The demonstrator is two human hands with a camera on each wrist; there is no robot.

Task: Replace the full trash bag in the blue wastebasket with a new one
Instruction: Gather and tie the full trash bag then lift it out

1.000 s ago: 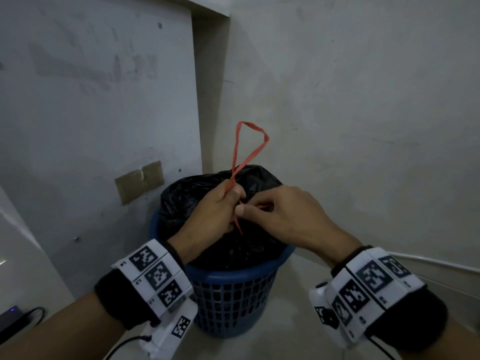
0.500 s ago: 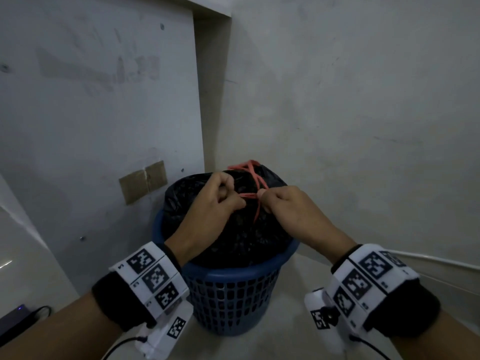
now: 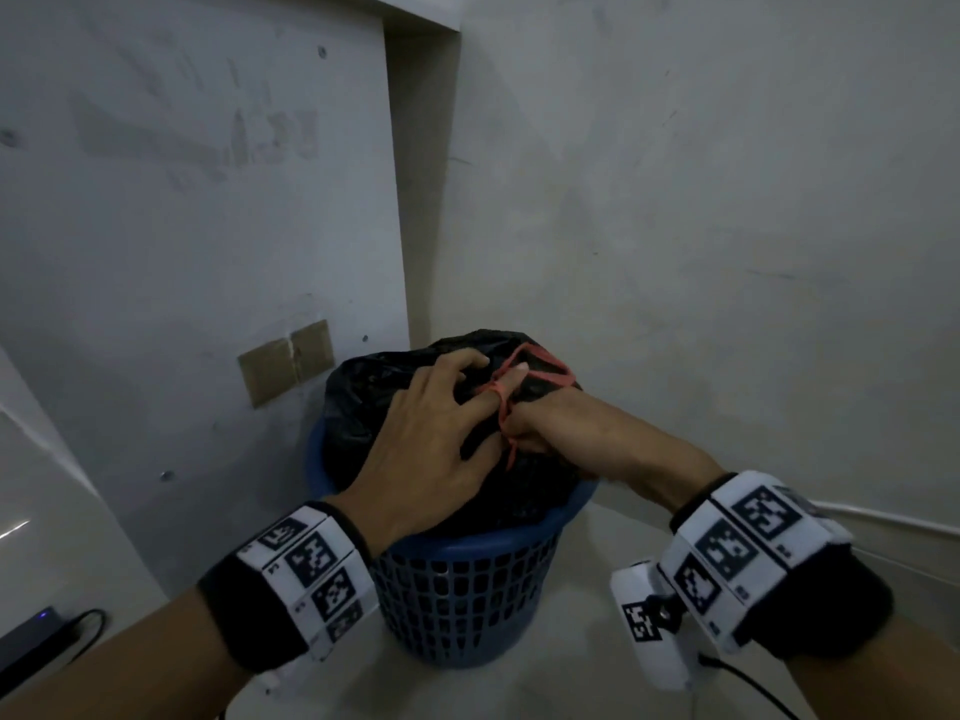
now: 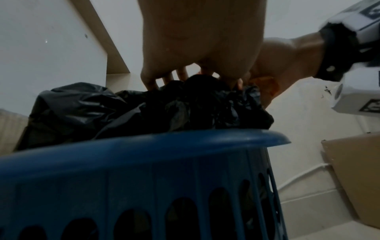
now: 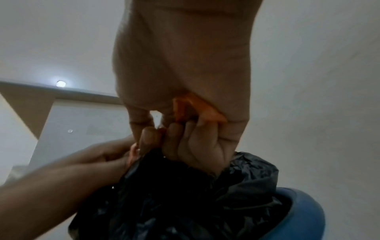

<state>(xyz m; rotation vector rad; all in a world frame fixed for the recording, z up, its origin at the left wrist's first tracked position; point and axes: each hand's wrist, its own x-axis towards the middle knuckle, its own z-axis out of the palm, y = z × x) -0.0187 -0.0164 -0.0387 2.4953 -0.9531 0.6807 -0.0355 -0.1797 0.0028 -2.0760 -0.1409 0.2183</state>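
The blue wastebasket stands in a wall corner and holds a full black trash bag. A red drawstring lies looped across the gathered bag top. My left hand is spread over the bag, fingers fairly straight, with the string looped round one finger. My right hand is curled beside it and pinches the drawstring against the bag. From the left wrist, my left hand's fingertips touch the bag above the basket's rim.
Grey walls close in behind and to both sides of the basket. A brown tape patch sits on the left wall. A dark device with a cable lies at the lower left. A cardboard box leans at the right, with a white cable along the wall.
The drawstring loop, held high a second ago, now lies low on the bag top. My left hand went from pinching the string to spreading over the bag. Both hands dropped lower.
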